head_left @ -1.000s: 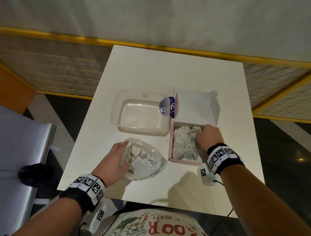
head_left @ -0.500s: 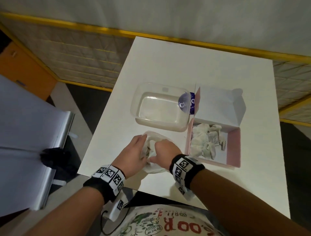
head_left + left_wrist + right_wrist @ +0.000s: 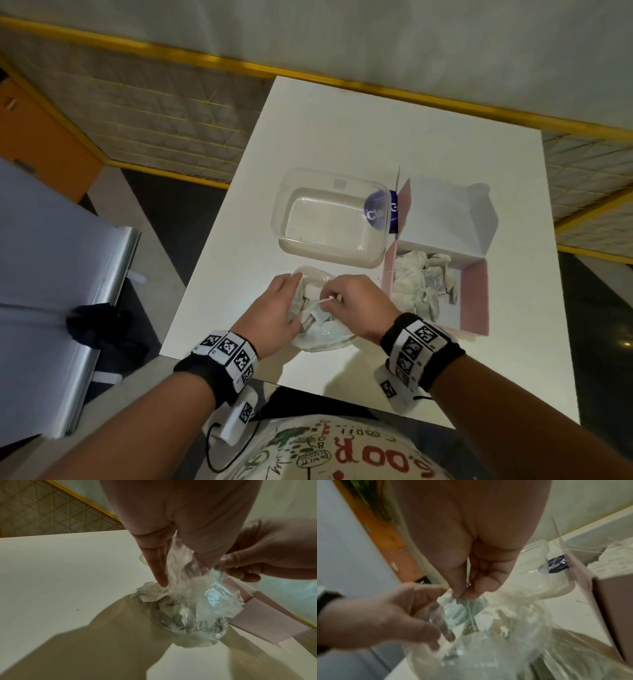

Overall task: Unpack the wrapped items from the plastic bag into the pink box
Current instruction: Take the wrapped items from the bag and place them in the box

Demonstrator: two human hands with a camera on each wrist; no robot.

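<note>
The clear plastic bag (image 3: 322, 337) lies on the white table (image 3: 342, 130) near its front edge, with pale wrapped items (image 3: 150, 593) inside. My left hand (image 3: 291, 291) grips the bag's left rim, fingers and thumb pinching the film (image 3: 173, 555). My right hand (image 3: 337, 298) is at the bag's mouth, thumb and forefinger pinching a thin white string (image 3: 465, 593) that runs down to a wrapped item in the bag (image 3: 488, 649). The pink box (image 3: 476, 298) stands open just to the right, with several wrapped items (image 3: 421, 284) piled in its left half.
A clear plastic tub (image 3: 329, 219) sits behind the bag, touching the box's raised white lid (image 3: 442, 219). A blue label (image 3: 380, 214) shows between them. A grey metal surface (image 3: 51, 274) lies left of the table, and a yellow-framed mesh fence (image 3: 154, 113) runs behind.
My right hand left the pink box, moved left to the bag's mouth, and now pinches a string there. The left hand shifted from cupping the bag's side to holding its rim.
</note>
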